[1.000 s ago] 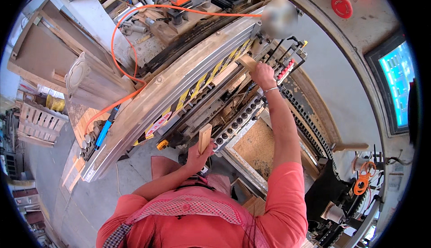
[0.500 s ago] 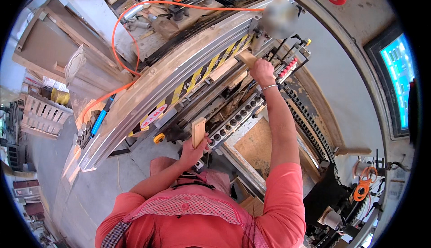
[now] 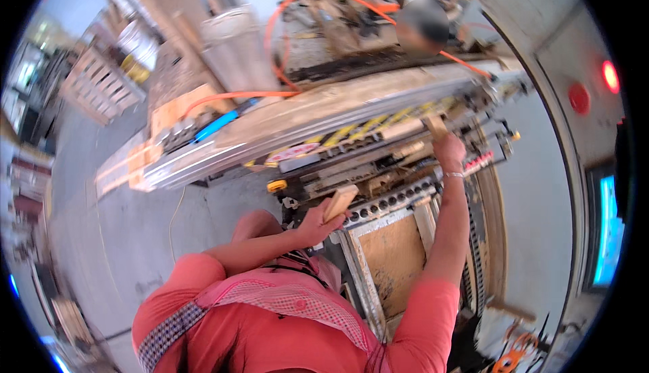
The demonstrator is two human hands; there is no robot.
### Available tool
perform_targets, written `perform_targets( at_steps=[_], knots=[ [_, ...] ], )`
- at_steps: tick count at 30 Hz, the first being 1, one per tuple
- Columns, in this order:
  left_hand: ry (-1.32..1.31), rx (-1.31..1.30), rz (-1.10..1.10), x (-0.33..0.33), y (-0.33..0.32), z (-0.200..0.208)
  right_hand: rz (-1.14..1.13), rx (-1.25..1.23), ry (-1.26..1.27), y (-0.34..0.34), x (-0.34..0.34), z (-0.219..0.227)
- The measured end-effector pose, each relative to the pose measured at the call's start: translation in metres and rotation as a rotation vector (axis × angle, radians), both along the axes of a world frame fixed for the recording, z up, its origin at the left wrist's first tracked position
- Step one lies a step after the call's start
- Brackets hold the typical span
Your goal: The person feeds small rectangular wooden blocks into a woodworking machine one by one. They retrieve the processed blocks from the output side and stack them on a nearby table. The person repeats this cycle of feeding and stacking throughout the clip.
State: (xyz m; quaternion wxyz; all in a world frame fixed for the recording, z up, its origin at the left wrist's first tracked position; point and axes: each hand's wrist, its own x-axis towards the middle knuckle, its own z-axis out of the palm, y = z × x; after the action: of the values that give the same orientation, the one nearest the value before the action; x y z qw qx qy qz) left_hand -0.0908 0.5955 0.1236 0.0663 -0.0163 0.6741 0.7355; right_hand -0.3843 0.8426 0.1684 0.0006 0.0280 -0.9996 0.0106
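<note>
My left hand [image 3: 322, 227] is closed around the lower end of a short pale wooden block [image 3: 341, 201], which stands up tilted from the grip near the machine's front edge. Farther off to the right, my right hand [image 3: 449, 151] holds another small wooden piece [image 3: 435, 127] over the machine's far rails. Just left of that piece, a longer wooden strip [image 3: 401, 130] lies along the rail below the yellow-and-black striped beam. Between my hands runs a bar with a row of round black knobs [image 3: 383, 205]. The picture is smeared by motion, so fine contact is hard to make out.
A long metal-edged beam [image 3: 297, 126] spans the machine's far side, with an orange hose [image 3: 230, 94] and a blue tool [image 3: 216, 126] on it. On the right stands a control cabinet with a red button [image 3: 579, 98] and a lit screen [image 3: 605, 231]. A slatted crate [image 3: 101, 86] is far left.
My view has swung, so the machine's beam lies flatter across it. A red light now glows on the cabinet. Both hands keep hold of their wooden pieces.
</note>
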Motion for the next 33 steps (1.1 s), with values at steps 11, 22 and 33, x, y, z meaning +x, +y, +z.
perform_targets(
  at_steps=[11,22,33],
  knots=[
    [0.144,-0.536,0.383,0.117,-0.123,0.089,0.014,0.109,0.021,0.010,-0.013,-0.020],
    [0.002,-0.481,1.358,0.147,-0.397,0.043,0.010,0.038,0.226,-0.050,0.076,0.005],
    [-0.301,-0.371,1.151,0.057,-0.611,-0.059,0.054,-0.131,-0.007,-0.046,0.221,0.011]
  ],
)
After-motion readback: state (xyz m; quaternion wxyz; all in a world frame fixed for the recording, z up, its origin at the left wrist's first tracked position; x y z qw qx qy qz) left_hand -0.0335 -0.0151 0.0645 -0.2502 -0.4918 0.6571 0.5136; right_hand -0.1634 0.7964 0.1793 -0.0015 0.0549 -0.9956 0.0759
